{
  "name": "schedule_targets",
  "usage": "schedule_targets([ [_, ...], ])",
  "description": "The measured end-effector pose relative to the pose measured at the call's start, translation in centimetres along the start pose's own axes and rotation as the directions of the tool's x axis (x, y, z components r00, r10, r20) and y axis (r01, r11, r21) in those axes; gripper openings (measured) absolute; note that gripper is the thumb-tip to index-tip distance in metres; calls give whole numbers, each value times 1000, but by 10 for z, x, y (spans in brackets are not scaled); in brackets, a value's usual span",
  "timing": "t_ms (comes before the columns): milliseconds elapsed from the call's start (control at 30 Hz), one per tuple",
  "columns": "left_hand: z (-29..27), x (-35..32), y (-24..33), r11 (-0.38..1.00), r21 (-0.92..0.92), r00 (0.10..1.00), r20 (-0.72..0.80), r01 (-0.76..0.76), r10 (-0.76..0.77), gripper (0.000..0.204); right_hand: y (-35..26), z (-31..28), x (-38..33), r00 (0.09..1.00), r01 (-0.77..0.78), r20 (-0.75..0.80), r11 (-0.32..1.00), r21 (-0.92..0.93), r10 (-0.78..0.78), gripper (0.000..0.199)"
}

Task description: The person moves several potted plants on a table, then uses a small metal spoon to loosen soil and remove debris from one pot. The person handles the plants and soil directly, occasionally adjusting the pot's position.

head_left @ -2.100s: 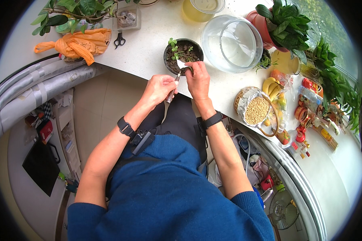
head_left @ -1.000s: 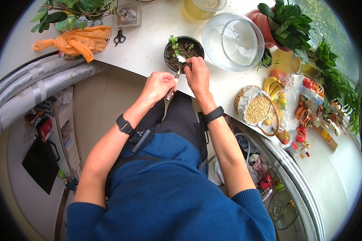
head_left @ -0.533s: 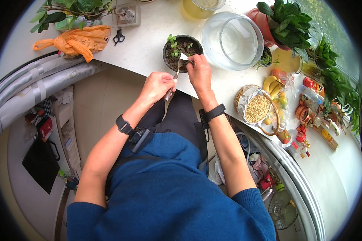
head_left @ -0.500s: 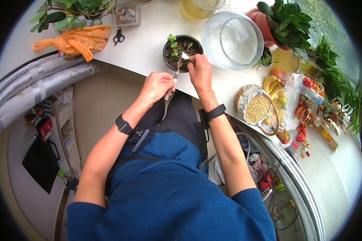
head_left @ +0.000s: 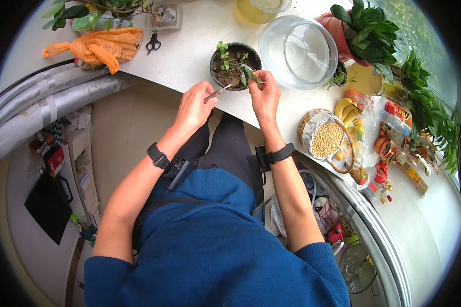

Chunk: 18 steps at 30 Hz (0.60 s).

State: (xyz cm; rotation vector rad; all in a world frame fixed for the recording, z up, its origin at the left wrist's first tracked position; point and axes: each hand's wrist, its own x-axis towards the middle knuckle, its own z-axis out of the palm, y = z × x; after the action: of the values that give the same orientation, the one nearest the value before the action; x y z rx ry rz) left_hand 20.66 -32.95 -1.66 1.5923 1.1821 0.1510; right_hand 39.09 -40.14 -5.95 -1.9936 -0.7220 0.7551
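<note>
Left hand: the left hand (head_left: pixel 193 106) is curled shut around one thin metal tool (head_left: pixel 217 92), whose tip reaches the soil at the near edge of the pot.
Right hand: the right hand (head_left: pixel 265 95) pinches one small green cutting (head_left: pixel 249 76) between thumb and fingertips, holding it over the near right rim of the pot.
Pot: one round dark pot (head_left: pixel 234 65) of brown soil stands on the white counter (head_left: pixel 189 46), just beyond both hands; a few small green seedlings grow at its far left side.
Glass bowl: one large clear bowl (head_left: pixel 299 51) sits just right of the pot.
Scissors: one pair of black scissors (head_left: pixel 153 43) lies well left of the pot.
Orange bag: one knotted orange plastic bag (head_left: pixel 98 46) lies at the counter's left end.
Basket: one foil-lined basket of pale grains (head_left: pixel 327 139) sits near the right forearm.
Wristbands: two, one black band on each wrist.
</note>
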Motion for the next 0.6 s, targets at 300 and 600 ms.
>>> schedule_targets([
  [300, 1, -3, -5, 992, -19, 990, -60, -127, 126, 15, -21, 8, -16, 956, 294, 34, 948, -121, -292, 17],
  [600, 0, -4, 4, 981, 54, 976, -98, -189, 193, 18, -21, 13, -34, 938, 347, 97, 919, -188, -334, 25],
])
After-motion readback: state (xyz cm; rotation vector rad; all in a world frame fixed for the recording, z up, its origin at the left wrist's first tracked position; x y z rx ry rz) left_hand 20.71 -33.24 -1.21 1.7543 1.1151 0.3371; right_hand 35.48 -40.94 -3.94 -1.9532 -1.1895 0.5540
